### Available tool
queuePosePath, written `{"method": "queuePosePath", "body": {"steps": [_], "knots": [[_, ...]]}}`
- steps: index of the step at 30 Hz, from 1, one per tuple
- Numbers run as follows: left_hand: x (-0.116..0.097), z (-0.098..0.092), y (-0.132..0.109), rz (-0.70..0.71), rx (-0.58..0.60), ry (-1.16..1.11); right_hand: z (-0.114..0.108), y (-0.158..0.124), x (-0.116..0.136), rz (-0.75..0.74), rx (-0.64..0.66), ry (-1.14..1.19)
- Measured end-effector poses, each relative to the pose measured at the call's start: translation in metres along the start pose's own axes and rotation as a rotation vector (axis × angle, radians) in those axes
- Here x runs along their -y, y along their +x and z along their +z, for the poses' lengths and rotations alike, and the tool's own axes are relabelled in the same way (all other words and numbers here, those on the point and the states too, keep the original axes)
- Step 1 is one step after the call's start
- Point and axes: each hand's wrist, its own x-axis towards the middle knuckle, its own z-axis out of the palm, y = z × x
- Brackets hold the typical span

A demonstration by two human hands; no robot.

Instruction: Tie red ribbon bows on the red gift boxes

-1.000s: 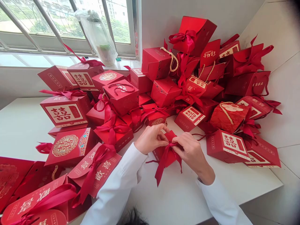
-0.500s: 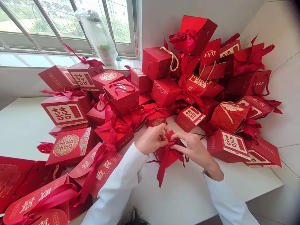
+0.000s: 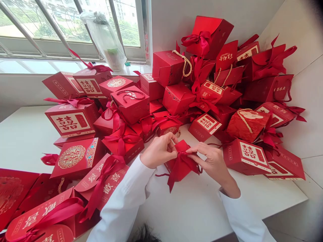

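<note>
A small red gift box (image 3: 176,168) sits on the white table, wrapped with a dark red satin ribbon (image 3: 182,162) gathered into a loose knot on top. My left hand (image 3: 159,150) is at the box's left side, its fingertips pinching the ribbon near the top edge. My right hand (image 3: 213,164) comes in from the right, with thumb and fingers closed on the ribbon at the knot. One ribbon tail hangs down the front of the box, and a thin red cord trails out to the left.
A large heap of red gift boxes and bags (image 3: 176,94) with double-happiness labels, ribbons and gold rope handles covers the table's back and left. A white table edge (image 3: 227,228) runs along the front. A plastic bag (image 3: 106,40) stands on the windowsill.
My right hand has moved right, drawing the ribbon that way. The knot is fuller, and the hanging ribbon tail is shorter. My left hand stays at the box.
</note>
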Motion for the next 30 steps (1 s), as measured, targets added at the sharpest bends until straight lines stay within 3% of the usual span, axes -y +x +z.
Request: {"method": "queuePosePath", "body": {"steps": [11,16,22,27,30], "knots": [[0.003,0.001,-0.012,-0.151,-0.035,-0.124,0.008,-0.009,-0.015,-0.145,-0.123,-0.009],[0.003,-0.002,-0.016,-0.108,0.012,-0.094,0.004,-0.007,-0.014,-0.111,-0.089,-0.044],[0.006,-0.003,-0.015,-0.09,0.063,-0.142,-0.002,-0.012,0.01,-0.1,-0.12,-0.147],[0.009,-0.003,-0.015,-0.06,0.07,-0.15,0.012,-0.012,0.036,-0.265,0.064,-0.316],[0.009,-0.003,-0.015,-0.054,0.065,-0.139,0.024,-0.01,0.041,-0.285,0.086,-0.406]]}}
